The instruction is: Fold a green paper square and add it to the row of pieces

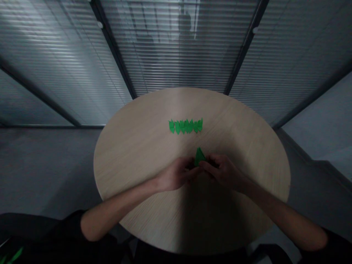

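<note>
A green paper piece (199, 157) was held between the left hand (177, 174) and the right hand (222, 172), over the round wooden counter (242, 139) and nearer its near side than its middle. Both hands were brought close together around it and neither was spread. The piece was pinched from both sides, with the right fingers (206, 165) pressed against its lower part, though the exact grip was partly hidden by the fingers themselves. Whether it touched the counter could not be told.

A row of folded green pieces (185, 126) was laid out farther across the counter, well apart from the hands, with the pieces set side by side and overlapping. The work in hand was judged to be the shaping of the single piece, which was alike in colour and pointed form to those in the row. A steady pinch by both hands was judged to be called for by so small a piece. Slatted blinds (178, 47) were seen behind the counter
</note>
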The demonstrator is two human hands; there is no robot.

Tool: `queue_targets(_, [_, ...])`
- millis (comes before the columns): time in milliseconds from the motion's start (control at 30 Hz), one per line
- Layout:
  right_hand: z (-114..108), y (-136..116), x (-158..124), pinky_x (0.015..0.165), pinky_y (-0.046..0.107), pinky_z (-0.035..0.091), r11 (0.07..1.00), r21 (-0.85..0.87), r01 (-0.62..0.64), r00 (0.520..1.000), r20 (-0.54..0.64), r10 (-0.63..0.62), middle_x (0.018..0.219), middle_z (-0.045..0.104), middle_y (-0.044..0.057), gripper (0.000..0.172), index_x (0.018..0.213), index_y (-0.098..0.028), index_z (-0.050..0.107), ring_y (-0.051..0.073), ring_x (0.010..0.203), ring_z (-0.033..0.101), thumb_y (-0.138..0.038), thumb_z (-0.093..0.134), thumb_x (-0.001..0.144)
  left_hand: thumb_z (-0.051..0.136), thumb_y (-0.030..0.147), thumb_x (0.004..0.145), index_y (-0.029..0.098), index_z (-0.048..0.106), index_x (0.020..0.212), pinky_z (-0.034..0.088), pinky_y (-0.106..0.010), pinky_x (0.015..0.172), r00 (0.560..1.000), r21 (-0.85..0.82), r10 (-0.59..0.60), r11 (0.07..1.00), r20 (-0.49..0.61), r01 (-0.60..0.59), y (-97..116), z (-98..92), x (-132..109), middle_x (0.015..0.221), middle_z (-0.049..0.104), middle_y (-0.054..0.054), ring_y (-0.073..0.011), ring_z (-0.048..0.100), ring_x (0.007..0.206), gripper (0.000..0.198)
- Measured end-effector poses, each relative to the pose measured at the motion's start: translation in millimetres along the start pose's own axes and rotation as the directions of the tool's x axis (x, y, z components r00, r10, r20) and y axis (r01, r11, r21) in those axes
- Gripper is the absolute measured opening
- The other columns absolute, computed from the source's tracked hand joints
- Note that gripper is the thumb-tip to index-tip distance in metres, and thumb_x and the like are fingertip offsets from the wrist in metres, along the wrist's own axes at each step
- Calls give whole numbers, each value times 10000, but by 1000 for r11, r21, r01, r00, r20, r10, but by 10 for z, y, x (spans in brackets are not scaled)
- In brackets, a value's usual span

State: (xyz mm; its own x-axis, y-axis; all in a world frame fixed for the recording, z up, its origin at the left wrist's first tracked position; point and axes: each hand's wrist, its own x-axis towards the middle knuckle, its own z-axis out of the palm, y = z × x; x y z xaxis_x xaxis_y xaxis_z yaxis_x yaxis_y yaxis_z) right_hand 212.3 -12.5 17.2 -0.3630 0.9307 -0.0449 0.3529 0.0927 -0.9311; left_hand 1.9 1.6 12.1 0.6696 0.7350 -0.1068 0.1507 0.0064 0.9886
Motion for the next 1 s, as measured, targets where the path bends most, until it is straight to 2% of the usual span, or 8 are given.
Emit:
queue_targets(133, [-5,19,18,482,223,394,997,71,-16,1000,24,14,614,582,-14,359,795,-174,625,101,525,516,-494,620,958,648,499,957,123,646,1063,488,-220,545,1000,-13,5,1000,-5,-5,-35,-3,-3,874,658,-53,-122,580,658,391])
queue_targets(367, [-31,-1,18,551,236,452,988,149,27,998,50,-35,698,624,10,315,866,-166,645,118,607,570,-468,622,953,631,423,979,128,657,975,481,-211,547,999,-75,45,996,-6,-45,-11,-16,10,806,621,-23,-99,555,618,297])
queue_targets(600, [-25,12,6,509,229,422,983,185,16,999,46,-25,660,577,-12,280,853,-167,645,104,565,524,-429,627,949,669,447,951,127,654,988,510,-226,575,999,-136,47,990,3,-46,-5,-5,21,825,622,-25,-100,562,632,322])
queue_targets(700, [-35,20,5,511,226,421,979,201,27,998,46,-37,651,571,-16,267,855,-167,649,102,561,526,-415,630,951,667,441,954,130,641,986,519,-223,574,998,-80,41,996,-47,-45,-13,-9,20,833,630,-32,-114,596,665,314])
queue_targets(800, [-39,19,-1,520,229,429,980,200,25,997,64,-38,660,589,-7,279,843,-165,643,104,565,539,-420,630,956,675,485,939,138,606,907,521,-229,553,993,-74,49,996,-109,-58,-6,-17,29,767,613,-14,-116,603,636,355])
queue_targets(1000, [-22,25,6,534,230,433,978,198,63,993,81,-81,668,582,-8,374,824,-171,622,104,580,537,-500,578,997,693,541,916,151,560,844,517,-228,543,992,-152,52,986,-114,-69,14,-19,44,692,605,3,-104,591,587,418])
